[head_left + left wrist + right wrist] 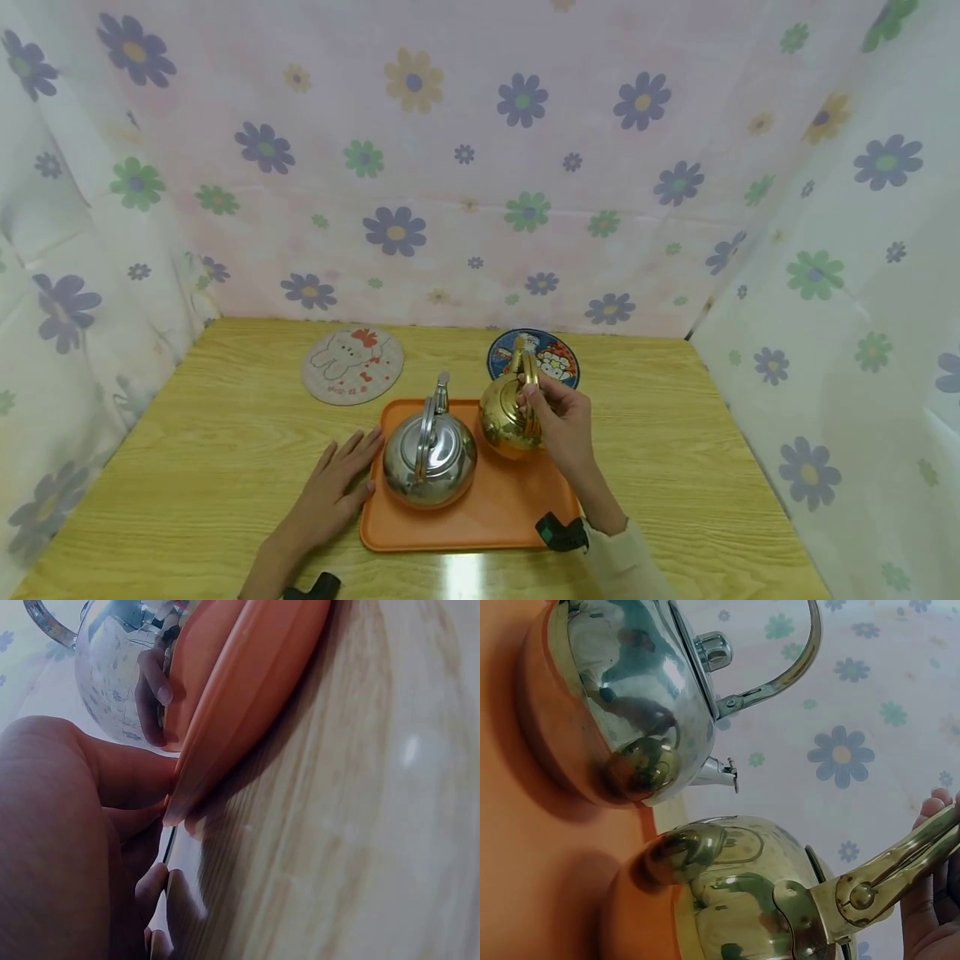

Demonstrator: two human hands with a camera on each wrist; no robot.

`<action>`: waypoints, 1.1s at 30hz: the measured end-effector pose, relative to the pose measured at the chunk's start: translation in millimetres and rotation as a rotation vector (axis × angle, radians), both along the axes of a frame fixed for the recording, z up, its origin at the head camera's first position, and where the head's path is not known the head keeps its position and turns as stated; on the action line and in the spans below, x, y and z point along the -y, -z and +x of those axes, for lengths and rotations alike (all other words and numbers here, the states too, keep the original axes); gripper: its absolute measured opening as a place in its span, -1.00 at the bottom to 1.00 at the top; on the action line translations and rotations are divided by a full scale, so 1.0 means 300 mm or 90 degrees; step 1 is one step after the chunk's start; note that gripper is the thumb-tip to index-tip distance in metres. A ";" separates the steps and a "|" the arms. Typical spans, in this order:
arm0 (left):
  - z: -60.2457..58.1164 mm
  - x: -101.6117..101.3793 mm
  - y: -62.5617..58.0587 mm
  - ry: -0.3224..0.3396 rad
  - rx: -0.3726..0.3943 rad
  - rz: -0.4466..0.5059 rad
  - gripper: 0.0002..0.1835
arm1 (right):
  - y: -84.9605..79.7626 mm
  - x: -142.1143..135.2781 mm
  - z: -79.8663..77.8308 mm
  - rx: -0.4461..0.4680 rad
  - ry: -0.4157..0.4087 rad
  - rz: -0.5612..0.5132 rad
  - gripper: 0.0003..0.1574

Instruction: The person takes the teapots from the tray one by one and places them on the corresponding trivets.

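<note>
My right hand grips the upright handle of a gold kettle, its fingers wrapped around the bar. The gold kettle is close over the orange tray, overlapping its far right part in the head view, spout facing away. Beside it on the tray stands a silver kettle with its handle raised; its lid knob and short spout show in the right wrist view. My left hand lies at the tray's left edge, fingers extended, with the thumb touching the tray rim in the left wrist view.
A pink round mat with a rabbit picture lies behind the tray on the left. At the back right, a dark blue round mat is partly covered by the gold kettle. Flowered curtains enclose the wooden table at the back and sides.
</note>
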State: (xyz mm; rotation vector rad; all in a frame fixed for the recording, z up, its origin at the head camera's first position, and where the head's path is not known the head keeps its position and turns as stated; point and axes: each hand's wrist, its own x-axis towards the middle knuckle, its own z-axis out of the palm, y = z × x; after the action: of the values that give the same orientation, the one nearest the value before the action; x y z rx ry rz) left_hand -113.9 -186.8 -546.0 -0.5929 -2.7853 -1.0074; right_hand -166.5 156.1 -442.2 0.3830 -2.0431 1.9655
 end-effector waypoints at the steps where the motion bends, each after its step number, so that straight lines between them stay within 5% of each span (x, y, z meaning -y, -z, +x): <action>1: 0.000 0.000 0.001 0.000 0.000 0.000 -0.36 | 0.001 0.000 -0.002 -0.002 0.002 0.002 -0.68; 19: -0.005 0.003 0.014 0.000 0.001 0.005 -0.37 | 0.001 0.000 -0.041 -0.019 0.005 -0.011 -0.67; 33: 0.006 -0.004 0.012 0.004 -0.044 0.010 -0.39 | 0.011 -0.004 -0.056 -0.011 0.019 -0.008 -0.64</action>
State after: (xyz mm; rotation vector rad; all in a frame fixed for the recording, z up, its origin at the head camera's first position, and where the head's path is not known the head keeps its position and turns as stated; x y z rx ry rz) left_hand -112.0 -185.7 -549.6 -0.6218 -2.7149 -0.9890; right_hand -183.3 157.4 -445.6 0.3633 -2.0134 1.9508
